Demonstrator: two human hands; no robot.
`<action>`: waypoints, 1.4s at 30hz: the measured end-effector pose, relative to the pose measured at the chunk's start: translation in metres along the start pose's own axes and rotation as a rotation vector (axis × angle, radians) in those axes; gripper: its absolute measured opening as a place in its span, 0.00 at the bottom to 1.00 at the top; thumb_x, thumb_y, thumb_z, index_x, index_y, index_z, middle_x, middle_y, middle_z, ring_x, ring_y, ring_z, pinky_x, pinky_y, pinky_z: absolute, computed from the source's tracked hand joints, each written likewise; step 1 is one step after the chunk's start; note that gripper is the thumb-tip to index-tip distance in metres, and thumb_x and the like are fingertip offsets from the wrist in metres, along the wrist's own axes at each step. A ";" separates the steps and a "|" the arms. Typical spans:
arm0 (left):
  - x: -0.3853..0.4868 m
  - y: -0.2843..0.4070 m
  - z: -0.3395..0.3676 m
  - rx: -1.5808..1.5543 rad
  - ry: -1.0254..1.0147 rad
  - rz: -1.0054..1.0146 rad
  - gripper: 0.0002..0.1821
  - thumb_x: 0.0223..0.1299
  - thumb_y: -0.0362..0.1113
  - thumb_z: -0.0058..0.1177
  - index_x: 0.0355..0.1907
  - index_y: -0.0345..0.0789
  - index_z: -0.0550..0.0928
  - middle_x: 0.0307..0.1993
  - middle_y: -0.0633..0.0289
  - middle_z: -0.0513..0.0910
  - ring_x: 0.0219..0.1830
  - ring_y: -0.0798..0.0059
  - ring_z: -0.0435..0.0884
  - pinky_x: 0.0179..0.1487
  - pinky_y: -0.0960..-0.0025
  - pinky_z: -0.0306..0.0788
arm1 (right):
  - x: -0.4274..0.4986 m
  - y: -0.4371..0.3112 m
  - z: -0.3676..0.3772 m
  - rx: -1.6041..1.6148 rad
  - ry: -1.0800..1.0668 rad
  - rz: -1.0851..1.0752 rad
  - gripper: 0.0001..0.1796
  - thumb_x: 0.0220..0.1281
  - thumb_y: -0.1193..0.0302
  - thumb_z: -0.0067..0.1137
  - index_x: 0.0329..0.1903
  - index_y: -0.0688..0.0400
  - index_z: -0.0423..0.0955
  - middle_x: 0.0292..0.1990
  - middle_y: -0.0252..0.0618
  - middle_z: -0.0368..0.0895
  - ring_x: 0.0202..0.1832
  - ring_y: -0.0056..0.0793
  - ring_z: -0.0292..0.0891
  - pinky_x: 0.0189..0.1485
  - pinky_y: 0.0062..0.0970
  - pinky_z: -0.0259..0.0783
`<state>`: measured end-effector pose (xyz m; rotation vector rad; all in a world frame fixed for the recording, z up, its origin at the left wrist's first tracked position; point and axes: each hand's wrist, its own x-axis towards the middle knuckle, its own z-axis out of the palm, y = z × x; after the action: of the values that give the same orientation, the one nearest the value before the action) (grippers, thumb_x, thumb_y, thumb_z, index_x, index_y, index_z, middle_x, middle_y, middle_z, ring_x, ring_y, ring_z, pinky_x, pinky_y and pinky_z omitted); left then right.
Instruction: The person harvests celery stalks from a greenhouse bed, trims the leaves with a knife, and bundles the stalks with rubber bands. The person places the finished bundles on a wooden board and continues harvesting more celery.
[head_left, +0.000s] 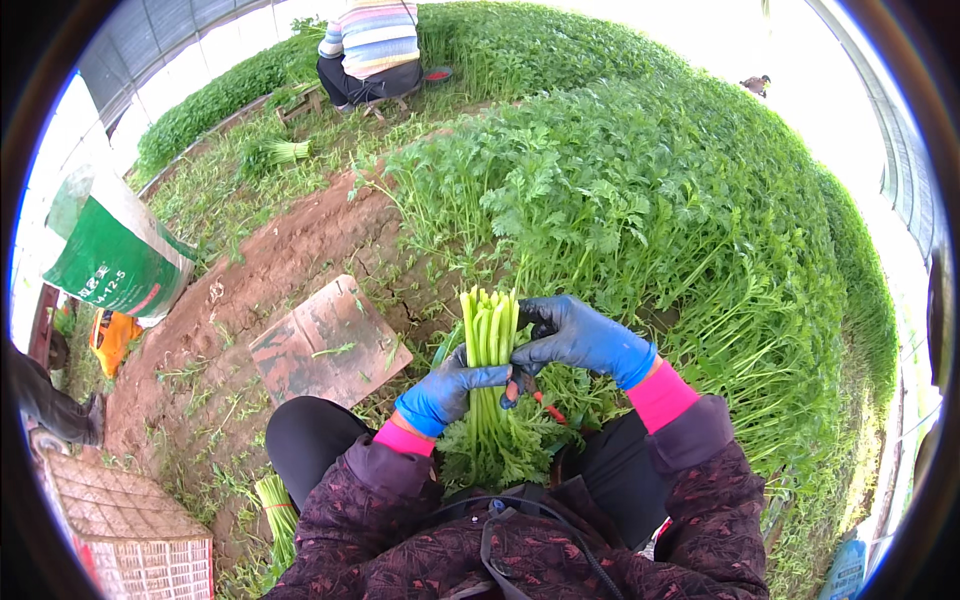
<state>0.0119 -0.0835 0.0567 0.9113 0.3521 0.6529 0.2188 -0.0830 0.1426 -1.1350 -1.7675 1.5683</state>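
Observation:
My left hand (454, 394), in a blue glove, is wrapped around an upright bunch of leafy green stems (491, 337). The cut ends point away from me, and the feathery leaves hang towards my lap. My right hand (577, 341), also gloved in blue, presses against the right side of the bunch with its fingers curled at the stems. Its fingertips meet those of my left hand, and part of them is hidden. Beneath my right hand an orange-red handle (553, 412) shows, partly covered by leaves.
A worn flat board (330, 341) lies on the soil, with a tied bunch (277, 510) by my left knee. Left are a plastic crate (150, 559) and a green-white sack (124, 255). Dense crop (637, 202) grows ahead and right. A seated person (373, 45) is farther off.

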 end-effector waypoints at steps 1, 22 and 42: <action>0.000 -0.001 0.000 0.002 0.001 -0.029 0.22 0.56 0.40 0.63 0.50 0.32 0.77 0.33 0.54 0.83 0.34 0.67 0.81 0.36 0.66 0.74 | 0.002 0.004 0.000 -0.031 -0.019 0.048 0.19 0.56 0.76 0.64 0.52 0.64 0.77 0.36 0.34 0.84 0.34 0.18 0.77 0.40 0.26 0.75; 0.015 -0.022 -0.014 -0.173 -0.039 -0.152 0.32 0.53 0.46 0.60 0.56 0.24 0.74 0.41 0.43 0.82 0.33 0.66 0.80 0.41 0.66 0.74 | 0.026 0.049 -0.020 -0.104 -0.175 0.149 0.12 0.58 0.73 0.61 0.44 0.63 0.80 0.29 0.36 0.84 0.32 0.21 0.78 0.38 0.26 0.75; 0.019 -0.026 -0.012 -0.193 0.026 -0.138 0.30 0.66 0.45 0.53 0.66 0.34 0.66 0.53 0.47 0.80 0.49 0.64 0.81 0.54 0.62 0.76 | 0.030 0.037 -0.015 -0.198 0.075 0.131 0.23 0.54 0.65 0.69 0.50 0.63 0.77 0.39 0.37 0.85 0.37 0.22 0.79 0.42 0.23 0.75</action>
<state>0.0292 -0.0755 0.0280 0.6890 0.3654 0.5618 0.2248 -0.0499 0.1055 -1.4108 -1.8633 1.4272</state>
